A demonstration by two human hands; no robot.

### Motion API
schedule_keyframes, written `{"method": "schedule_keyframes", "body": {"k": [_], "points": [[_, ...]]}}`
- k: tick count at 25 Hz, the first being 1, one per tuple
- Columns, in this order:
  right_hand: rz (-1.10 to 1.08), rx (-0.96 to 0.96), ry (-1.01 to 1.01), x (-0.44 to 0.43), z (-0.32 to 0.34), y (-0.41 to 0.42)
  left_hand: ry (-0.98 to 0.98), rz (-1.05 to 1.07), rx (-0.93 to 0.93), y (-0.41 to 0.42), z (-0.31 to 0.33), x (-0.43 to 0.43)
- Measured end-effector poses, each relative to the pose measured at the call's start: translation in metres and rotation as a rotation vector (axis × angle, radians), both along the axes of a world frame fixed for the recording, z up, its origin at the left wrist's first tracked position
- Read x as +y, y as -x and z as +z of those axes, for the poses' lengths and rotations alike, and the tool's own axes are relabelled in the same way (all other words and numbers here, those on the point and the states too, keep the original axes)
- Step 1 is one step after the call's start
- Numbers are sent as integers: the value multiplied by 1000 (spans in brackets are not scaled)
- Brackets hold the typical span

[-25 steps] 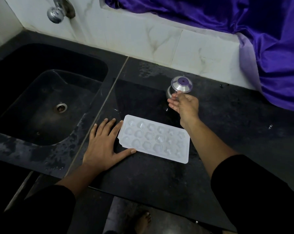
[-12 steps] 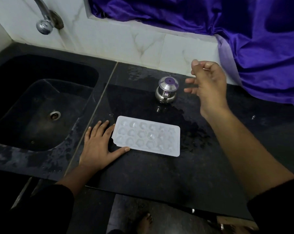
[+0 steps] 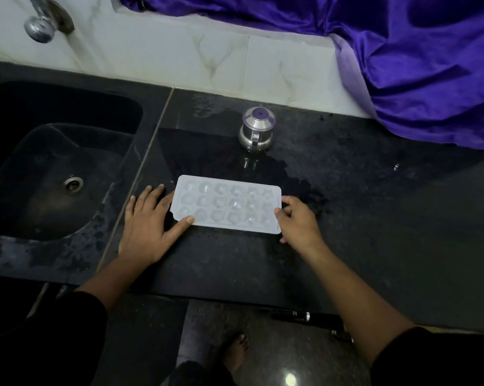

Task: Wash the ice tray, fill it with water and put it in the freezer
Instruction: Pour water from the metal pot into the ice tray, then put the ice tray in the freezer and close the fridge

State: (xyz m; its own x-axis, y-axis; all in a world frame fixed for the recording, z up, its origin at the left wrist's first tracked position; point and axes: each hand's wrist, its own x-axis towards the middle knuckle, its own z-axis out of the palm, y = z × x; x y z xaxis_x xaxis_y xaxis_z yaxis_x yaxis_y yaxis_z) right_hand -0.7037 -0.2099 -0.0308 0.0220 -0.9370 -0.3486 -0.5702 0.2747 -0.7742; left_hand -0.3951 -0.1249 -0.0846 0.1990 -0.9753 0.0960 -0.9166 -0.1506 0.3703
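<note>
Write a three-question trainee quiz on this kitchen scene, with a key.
1. True or false: the white plastic ice tray lies inside the black stone sink.
2. What stands behind the tray? A) a steel lidded pot with a purple knob B) a glass bottle C) a red mug
3. Fill in: the ___ hand lies flat, fingers straight, at the tray's sink-side end.
Key: 1 false, it lies on the black counter, right of the sink; 2 A; 3 left hand.
</note>
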Motion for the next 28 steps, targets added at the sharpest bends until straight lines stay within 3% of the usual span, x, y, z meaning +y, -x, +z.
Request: {"method": "schedule_keyframes", "body": {"k": [5,8,10,13,18,28], "points": [[-16,-22,37,7,1,-5,-47,9,109,0,7,2],[-24,-57,77,14,12,-6,-46,16,299,0,21,8],[-21,-90,105,20,24,-9,58,-3,512,3,35,21],[-11,-146,121,33,49,-21,107,180,856,5,67,46],[55,-265,136,56,85,-61,183,412,1090,-22,94,79],[326,-362,106,104,107,-169,358,708,1167,-85,126,195]]}}
